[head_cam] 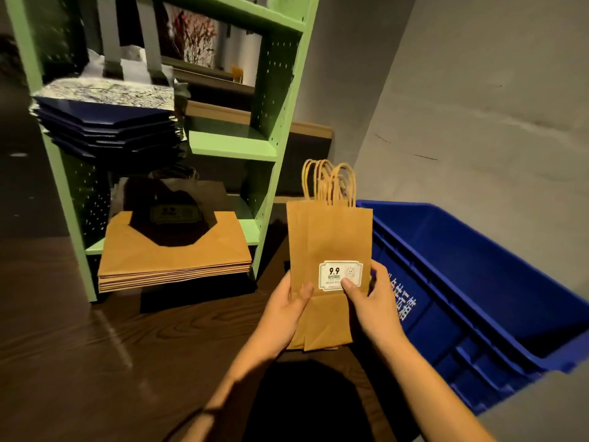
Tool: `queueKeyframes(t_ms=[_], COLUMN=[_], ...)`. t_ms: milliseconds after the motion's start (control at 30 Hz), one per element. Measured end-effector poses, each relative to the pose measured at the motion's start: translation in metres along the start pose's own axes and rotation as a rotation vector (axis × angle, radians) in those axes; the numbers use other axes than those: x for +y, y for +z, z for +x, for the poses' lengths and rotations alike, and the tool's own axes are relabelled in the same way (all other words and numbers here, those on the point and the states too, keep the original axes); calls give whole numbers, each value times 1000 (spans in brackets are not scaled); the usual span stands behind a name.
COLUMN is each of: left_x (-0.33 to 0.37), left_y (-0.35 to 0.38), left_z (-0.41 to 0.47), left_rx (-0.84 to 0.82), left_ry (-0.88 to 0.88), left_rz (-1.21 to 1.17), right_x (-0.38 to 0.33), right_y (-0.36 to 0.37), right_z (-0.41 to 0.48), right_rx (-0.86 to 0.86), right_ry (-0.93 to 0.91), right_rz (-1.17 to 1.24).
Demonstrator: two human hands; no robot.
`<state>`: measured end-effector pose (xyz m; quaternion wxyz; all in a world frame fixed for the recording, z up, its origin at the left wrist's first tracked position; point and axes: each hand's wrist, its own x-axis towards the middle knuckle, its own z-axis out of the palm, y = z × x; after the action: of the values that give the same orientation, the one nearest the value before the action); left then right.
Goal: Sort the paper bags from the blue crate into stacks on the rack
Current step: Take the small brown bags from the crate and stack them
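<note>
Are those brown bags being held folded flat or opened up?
Folded flat: the brown bags show thin stacked edges, pinched between both hands.

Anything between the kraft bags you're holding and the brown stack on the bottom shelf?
In the head view, only the rack's green front post and bare dark tabletop lie between the held bags and the brown stack.

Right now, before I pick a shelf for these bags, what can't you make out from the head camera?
- Blue crate contents: its near wall hides the floor, and the frame's right edge cuts it off.
- Number of held kraft bags: they overlap; several handles show.
- Small print on the white label: too small below "9.9".
- Bags under the dark blue stack: in shadow.
- Rack top: cut off.
</note>
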<state>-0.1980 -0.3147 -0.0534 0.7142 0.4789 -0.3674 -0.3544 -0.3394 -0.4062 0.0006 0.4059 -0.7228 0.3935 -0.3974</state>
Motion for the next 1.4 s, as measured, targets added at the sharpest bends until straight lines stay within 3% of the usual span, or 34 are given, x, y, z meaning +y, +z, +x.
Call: queueKeyframes(t_ms=[133,267,467,600,700,800,867,1000,1200,1400], left_x=[6,-7,-18,-20,-24,-29,-30,-36,-43,-51], left_y=[-3,3,8,-5,8,26,48,93,114,102], left_z=[-4,-11,0,0,-5,-11,-13,-11,-1,9], left_rx=[151,316,304,307,277,282,249,279,187,175], left_ry=[156,194,139,86,36,-90,-149,-268,-351,-425], left_rz=[247,293,300,190,119,3,-85,-235,-302,-356], right_x=[18,41,55,33,-9,-63,-84,-60,32,114], right_y=[11,26,43,46,13,-46,-105,-193,-254,-234], right_z=[-14,-21,-7,-12,-18,-7,14,87,168,189], right_rx=[57,-71,-104,-125,-102,-146,-154,-159,-509,-669], right_ry=[-25,-4,29,26,-169,-487,-560,-317,308,672], right_rz=[285,156,188,62,-213,-205,-221,-418,-1169,-1045])
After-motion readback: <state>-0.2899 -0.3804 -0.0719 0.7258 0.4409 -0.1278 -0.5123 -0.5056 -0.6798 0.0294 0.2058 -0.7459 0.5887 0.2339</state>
